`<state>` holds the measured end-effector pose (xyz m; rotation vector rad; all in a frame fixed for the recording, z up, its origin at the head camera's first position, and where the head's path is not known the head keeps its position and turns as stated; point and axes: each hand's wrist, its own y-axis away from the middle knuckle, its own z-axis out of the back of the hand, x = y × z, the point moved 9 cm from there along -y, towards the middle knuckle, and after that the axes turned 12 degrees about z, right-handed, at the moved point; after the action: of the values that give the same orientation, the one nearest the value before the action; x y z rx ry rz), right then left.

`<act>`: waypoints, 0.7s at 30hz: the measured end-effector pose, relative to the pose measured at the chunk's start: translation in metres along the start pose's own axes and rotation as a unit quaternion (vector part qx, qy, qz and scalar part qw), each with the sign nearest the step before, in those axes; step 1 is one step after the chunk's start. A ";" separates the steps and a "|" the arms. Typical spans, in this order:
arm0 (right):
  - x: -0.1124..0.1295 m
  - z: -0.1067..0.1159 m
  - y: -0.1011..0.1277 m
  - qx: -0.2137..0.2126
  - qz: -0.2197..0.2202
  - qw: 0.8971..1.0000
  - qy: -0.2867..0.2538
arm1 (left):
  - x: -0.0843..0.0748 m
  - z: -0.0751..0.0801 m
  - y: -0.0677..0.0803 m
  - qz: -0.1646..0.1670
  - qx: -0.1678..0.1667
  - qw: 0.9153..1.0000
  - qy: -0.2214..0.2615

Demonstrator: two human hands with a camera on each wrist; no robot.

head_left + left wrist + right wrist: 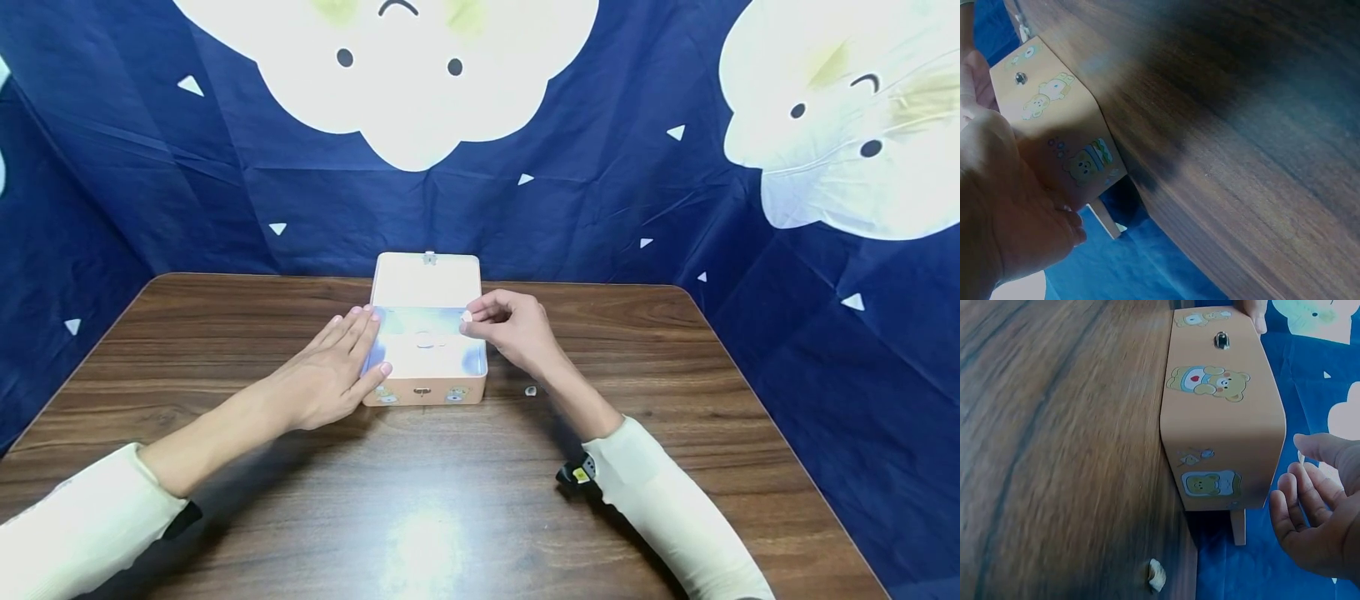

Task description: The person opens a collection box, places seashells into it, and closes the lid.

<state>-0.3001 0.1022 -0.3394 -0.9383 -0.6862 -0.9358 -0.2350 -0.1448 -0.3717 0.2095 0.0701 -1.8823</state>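
A peach tin box [422, 391] with teddy-bear prints stands on the table, its hinged lid [427, 281] raised at the back. Along the box's left rim lies my left hand [330, 377], fingers straight and thumb over the front corner. In the left wrist view that hand [1016, 206] is close against the box's side. My right hand [519, 327] is above the right rim, pinching a small white shell-like piece [467, 317] between thumb and index finger. The right wrist view shows this piece [1300, 457] edge-on, with the other fingers loosely curled.
A small pale shell [530, 391] lies on the wooden table [300, 517] to the right of the box, below my right forearm. Behind the table hangs a blue cloth [585, 225] with white cloud faces. A metal clasp [1222, 341] sits on the box's front.
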 end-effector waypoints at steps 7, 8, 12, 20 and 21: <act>0.004 -0.008 -0.004 0.006 0.004 1.000 -0.015 | -0.001 0.001 0.001 -0.001 -0.003 1.000 0.008; 0.005 -0.010 -0.004 0.007 0.004 1.000 -0.014 | -0.001 0.001 0.001 -0.001 -0.003 1.000 0.007; 0.008 -0.015 -0.006 0.012 0.009 1.000 -0.011 | 0.000 0.000 0.001 0.001 -0.004 1.000 0.004; 0.009 -0.026 -0.008 0.023 0.006 1.000 -0.003 | 0.001 0.000 0.000 0.001 -0.006 1.000 -0.004; 0.008 -0.027 -0.008 0.022 0.005 1.000 0.001 | 0.000 0.000 0.000 0.000 -0.006 1.000 -0.005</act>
<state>-0.3011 0.0733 -0.3417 -0.9013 -0.6968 -0.9084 -0.2349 -0.1452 -0.3720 0.1923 0.0738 -1.8825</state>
